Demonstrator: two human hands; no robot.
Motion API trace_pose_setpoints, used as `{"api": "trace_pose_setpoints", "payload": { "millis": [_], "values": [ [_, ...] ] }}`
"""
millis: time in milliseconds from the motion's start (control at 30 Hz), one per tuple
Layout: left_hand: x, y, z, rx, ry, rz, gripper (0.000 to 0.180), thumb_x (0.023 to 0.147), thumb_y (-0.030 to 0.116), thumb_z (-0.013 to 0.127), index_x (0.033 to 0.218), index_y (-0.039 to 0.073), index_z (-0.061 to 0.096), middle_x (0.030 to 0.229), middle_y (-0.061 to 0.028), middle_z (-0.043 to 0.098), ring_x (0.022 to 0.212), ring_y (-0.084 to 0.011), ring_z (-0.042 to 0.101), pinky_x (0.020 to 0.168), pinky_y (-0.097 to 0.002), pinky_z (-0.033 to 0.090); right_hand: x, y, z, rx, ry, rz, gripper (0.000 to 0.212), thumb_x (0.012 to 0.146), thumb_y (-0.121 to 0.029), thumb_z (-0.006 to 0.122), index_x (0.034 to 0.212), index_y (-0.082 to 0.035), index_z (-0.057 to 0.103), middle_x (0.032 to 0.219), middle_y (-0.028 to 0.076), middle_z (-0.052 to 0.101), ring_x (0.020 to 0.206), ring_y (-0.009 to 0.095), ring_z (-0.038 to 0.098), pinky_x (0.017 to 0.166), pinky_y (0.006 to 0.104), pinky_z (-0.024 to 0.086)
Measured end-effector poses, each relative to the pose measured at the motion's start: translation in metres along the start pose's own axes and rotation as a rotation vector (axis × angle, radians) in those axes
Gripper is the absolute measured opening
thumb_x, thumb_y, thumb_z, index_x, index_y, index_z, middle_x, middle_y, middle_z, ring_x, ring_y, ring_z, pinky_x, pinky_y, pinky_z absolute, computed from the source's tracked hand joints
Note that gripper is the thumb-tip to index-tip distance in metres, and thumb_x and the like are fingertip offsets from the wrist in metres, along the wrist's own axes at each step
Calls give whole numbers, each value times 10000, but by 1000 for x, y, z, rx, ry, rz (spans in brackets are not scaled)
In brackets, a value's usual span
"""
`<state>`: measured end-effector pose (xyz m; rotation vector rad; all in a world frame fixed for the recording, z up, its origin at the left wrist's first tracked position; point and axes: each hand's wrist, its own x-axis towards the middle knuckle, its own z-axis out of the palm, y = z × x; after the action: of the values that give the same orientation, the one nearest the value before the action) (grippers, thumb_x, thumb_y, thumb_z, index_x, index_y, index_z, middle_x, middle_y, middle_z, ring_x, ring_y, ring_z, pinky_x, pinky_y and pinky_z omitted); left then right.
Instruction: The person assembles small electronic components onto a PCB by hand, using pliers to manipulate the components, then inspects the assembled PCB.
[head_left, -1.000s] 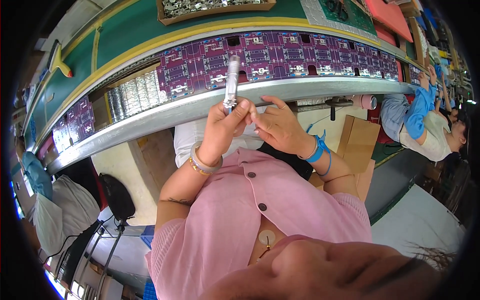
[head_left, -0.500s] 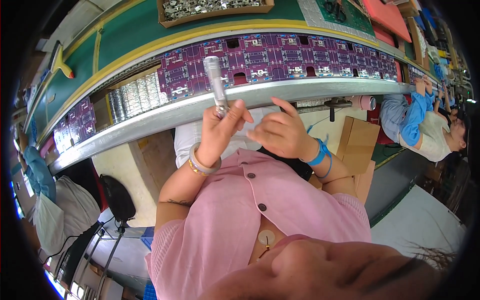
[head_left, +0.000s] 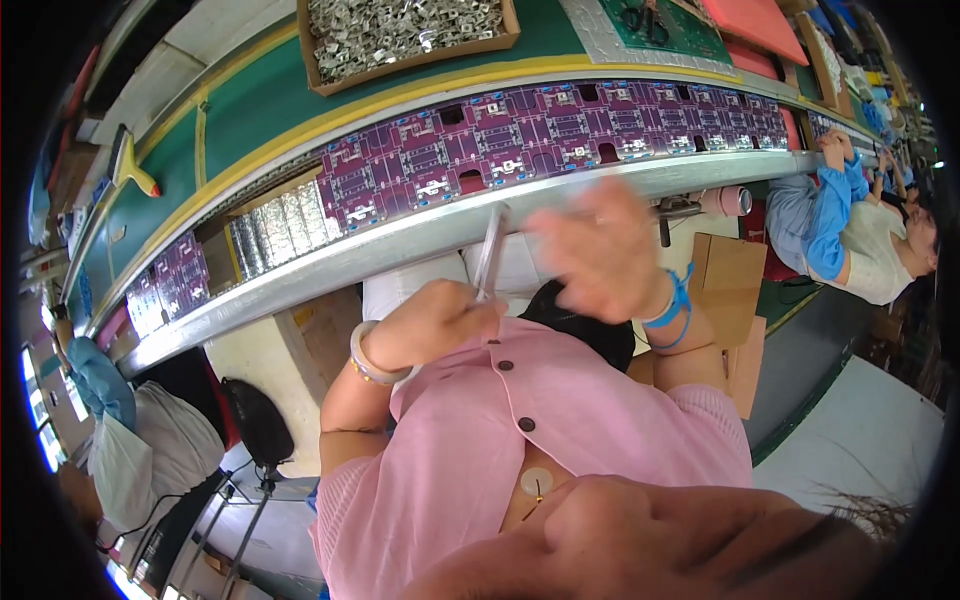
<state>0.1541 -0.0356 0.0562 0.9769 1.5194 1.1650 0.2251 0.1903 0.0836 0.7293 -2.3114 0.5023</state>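
My left hand (head_left: 428,325), with a pale bangle at its wrist, is closed round the lower end of a slim, clear silvery tube (head_left: 489,250). The tube points up and slightly right, in front of the metal rail; its exact kind is not plain. My right hand (head_left: 605,250), wearing a blue wrist strap (head_left: 672,304), is raised to the right of the tube and smeared by motion. Whether its fingers hold anything cannot be made out. Beyond both hands, a row of purple circuit boards (head_left: 545,130) lies along the line.
A metal rail (head_left: 290,262) runs along the near edge. Behind the boards stands a cardboard box (head_left: 415,62) of small metal parts. A yellow-handled tool (head_left: 132,168) lies far left, scissors (head_left: 643,20) far right. Another person (head_left: 850,225) works at the right.
My left hand has come down toward my body, and the tube has moved down and right with it. My right hand has moved up and right. The whole view has shifted slightly.
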Motion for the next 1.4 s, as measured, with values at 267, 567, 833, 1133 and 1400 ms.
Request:
{"api": "trace_pose_setpoints", "payload": {
  "millis": [267,567,833,1133,1400],
  "values": [
    [9,10,9,409,435,19,234,741,112,636,958,27,620,748,-123,572,646,-274,558,554,-360,425,-12,-8,29,146,-296,246,281,730,-362,644,759,-86,602,775,24,567,715,206,545,751,360,462],
    [41,-9,48,-117,746,534,535,893,416,352,1186,-21,449,1195,-202,441,1124,-321,414,965,-428,308,-17,-54,78,953,179,765,299,807,-299,641,903,-26,565,847,104,573,764,270,565,667,323,447],
    [35,-19,42,-331,753,574,413,906,475,389,862,69,453,1160,-165,431,1156,-314,373,974,-447,283,-23,-47,77,913,-42,609,561,782,-429,649,1119,-26,450,1022,158,516,927,359,539,776,396,439],
    [31,-21,24,-331,599,424,324,779,328,697,938,65,597,1152,-94,482,1166,-236,400,963,-387,329,-28,-31,76,843,-127,535,437,775,-353,664,1051,-54,505,945,133,582,850,334,585,707,391,466],
    [52,4,-32,787,699,307,357,816,97,545,1167,35,549,1113,-149,513,1093,-311,443,931,-405,369,-38,-18,49,858,-134,848,266,831,-249,631,993,-46,572,681,82,601,580,238,578,559,307,447]
  ]
}}
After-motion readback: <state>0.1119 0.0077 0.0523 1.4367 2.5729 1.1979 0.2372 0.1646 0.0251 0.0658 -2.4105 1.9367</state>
